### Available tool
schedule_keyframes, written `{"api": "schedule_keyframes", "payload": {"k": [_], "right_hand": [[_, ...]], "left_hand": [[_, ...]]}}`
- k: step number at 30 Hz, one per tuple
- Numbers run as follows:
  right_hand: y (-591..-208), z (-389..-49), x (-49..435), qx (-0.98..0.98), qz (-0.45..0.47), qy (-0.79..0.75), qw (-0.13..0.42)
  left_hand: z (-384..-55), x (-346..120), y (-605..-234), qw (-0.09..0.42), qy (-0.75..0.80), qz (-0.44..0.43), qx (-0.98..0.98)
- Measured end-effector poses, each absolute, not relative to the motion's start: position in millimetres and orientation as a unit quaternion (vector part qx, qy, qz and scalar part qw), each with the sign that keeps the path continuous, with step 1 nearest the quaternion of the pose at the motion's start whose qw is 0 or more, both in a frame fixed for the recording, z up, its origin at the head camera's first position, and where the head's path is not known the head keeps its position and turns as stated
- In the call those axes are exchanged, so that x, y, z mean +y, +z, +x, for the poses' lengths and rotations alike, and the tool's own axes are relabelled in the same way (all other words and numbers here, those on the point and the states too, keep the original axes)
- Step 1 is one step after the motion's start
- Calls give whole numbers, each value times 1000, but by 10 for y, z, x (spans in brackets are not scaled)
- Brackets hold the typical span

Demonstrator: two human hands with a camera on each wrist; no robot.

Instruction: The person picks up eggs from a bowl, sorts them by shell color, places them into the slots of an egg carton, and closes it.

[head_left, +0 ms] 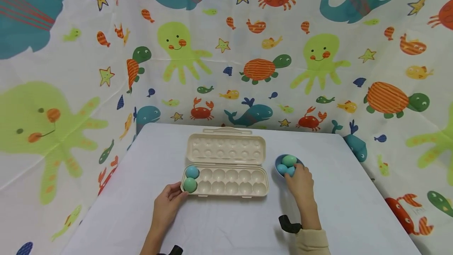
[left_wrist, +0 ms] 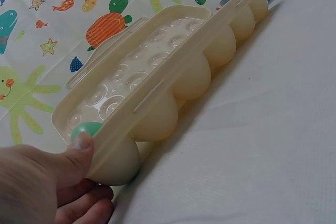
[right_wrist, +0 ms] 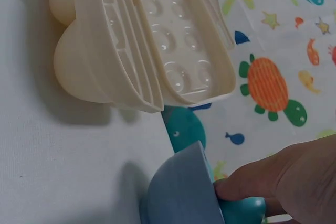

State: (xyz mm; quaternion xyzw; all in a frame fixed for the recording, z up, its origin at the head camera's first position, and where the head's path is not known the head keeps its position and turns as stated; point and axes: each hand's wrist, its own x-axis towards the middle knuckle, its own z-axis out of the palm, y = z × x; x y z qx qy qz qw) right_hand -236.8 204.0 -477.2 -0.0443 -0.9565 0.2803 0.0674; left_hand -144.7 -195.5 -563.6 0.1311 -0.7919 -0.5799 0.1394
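A cream plastic egg carton [head_left: 226, 195] lies with its lid [head_left: 226, 148] raised at the back. Its left end column holds a blue egg [head_left: 192, 172] behind a green egg [head_left: 190, 185]. My left hand [head_left: 168, 204] grips the carton's front left corner, thumb [left_wrist: 81, 148] over the rim beside the green egg and fingers lower down. To the right is a blue bowl [right_wrist: 181, 192] of blue and green eggs. My right hand [head_left: 301, 182] reaches into it from the right, thumb and fingers pinching a blue egg [right_wrist: 241, 211] near the rim.
A white cloth covers the table [head_left: 230, 223]. The carton's other cups [head_left: 231, 175] hold no eggs. Behind and at both sides hangs a curtain [head_left: 226, 89] printed with sea animals. A black wrist strap piece [head_left: 289, 224] sits by my right sleeve [head_left: 312, 241].
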Motion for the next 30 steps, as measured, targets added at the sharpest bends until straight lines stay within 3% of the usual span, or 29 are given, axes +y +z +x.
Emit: {"api": "schedule_keyframes", "payload": {"k": [18,30], "right_hand": [[-4794,-2462,1939,-953,-58,288,76],[-4600,-2495,1693,-926,-62,340,155]], "left_hand": [[-1633,-2089,-5649,133,-573,119,-800],[-1663,-2122,-5659,133,-578,118,-796]]}}
